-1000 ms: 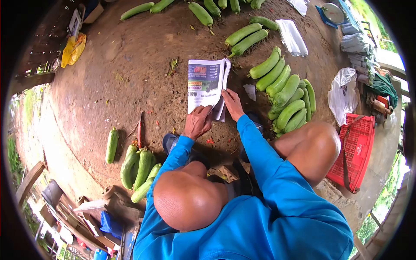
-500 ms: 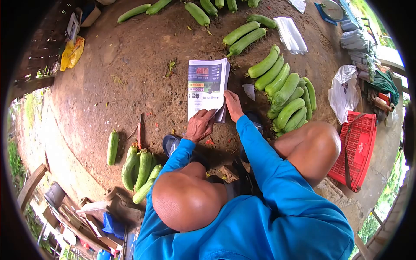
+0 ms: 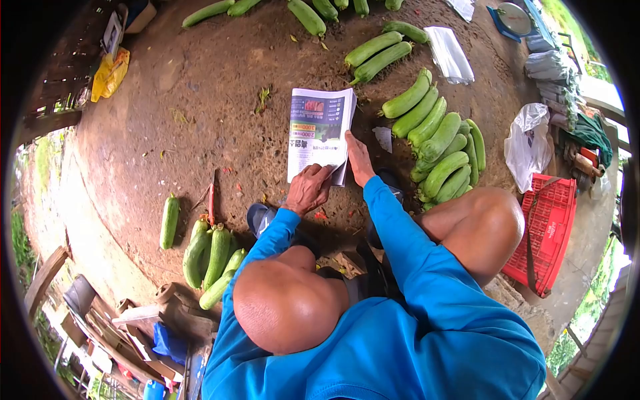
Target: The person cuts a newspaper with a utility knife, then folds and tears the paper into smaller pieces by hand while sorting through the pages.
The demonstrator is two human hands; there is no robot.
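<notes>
- On the dirt floor ahead of the squatting person lies a folded newspaper (image 3: pixel 319 131), flat, its near edge at both hands.
- Left hand (image 3: pixel 308 189) has its fingers curled closed over the paper's near edge, seemingly pinching it.
- Right hand (image 3: pixel 359 159) lies with fingers straight and open along the paper's right edge.
- Just right of the newspaper is a pile of green gourds (image 3: pixel 440 147); a smaller group of gourds (image 3: pixel 212 259) lies to the left, well apart.
- A red crate (image 3: pixel 550 230) stands beyond the right knee.

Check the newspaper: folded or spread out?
Folded. The newspaper lies flat on the ground as a narrow stack, its layered edges showing beside the right hand.
</notes>
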